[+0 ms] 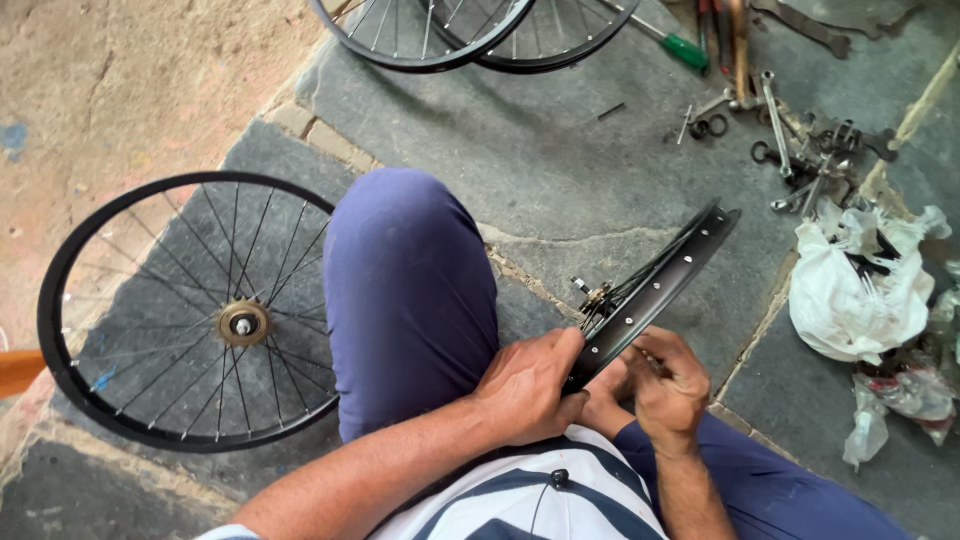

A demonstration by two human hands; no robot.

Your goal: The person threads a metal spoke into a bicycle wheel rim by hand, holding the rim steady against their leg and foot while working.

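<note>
A black bicycle wheel rim (pixel 668 278) stands on edge between my knees, its spokes and hub (pixel 592 296) showing on the far side. My left hand (pixel 528 388) grips the near part of the rim from the left. My right hand (pixel 668 382) is closed against the rim's right side, fingers curled; what it pinches is hidden. My knee in blue trousers (pixel 408 290) rises to the left of the rim.
A complete spoked wheel (pixel 190 312) lies flat on the stone at the left. Two more wheels (pixel 470 30) lean at the top. Wrenches and small metal parts (pixel 800 150), a green-handled screwdriver (pixel 668 42) and white plastic bags (pixel 860 285) lie to the right.
</note>
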